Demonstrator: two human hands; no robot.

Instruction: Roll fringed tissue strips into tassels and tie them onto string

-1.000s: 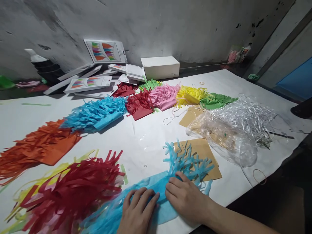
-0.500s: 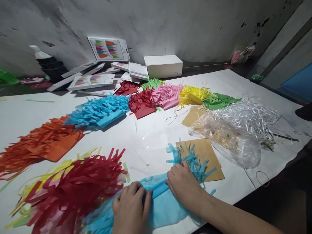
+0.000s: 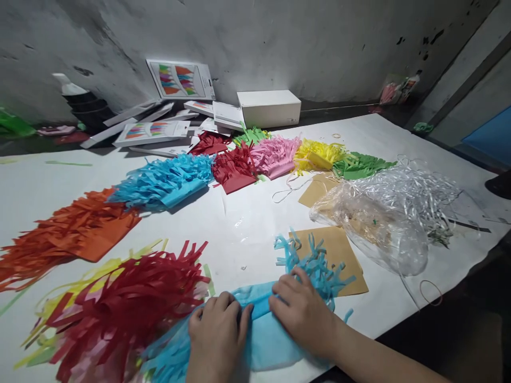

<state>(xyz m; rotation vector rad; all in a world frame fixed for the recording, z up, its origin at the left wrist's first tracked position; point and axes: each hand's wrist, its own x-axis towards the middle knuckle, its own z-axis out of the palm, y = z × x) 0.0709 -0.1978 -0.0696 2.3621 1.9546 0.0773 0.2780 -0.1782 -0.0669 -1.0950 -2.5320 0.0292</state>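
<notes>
"Where do I have the blue tissue paper?"

"On the near side of the counter. My left hand and right hand press on its folded band, fingers half curled; I can't tell whether they pinch it."

"How should I work the fold?"

"I'd press lightly and evenly, fringe clear of the crease."

"Containers?"

"White box closed, contents hidden. Something tan shows through the clear plastic bag; I can't tell whether it's inside."

The head camera looks down across the close table toward a wall.
</notes>
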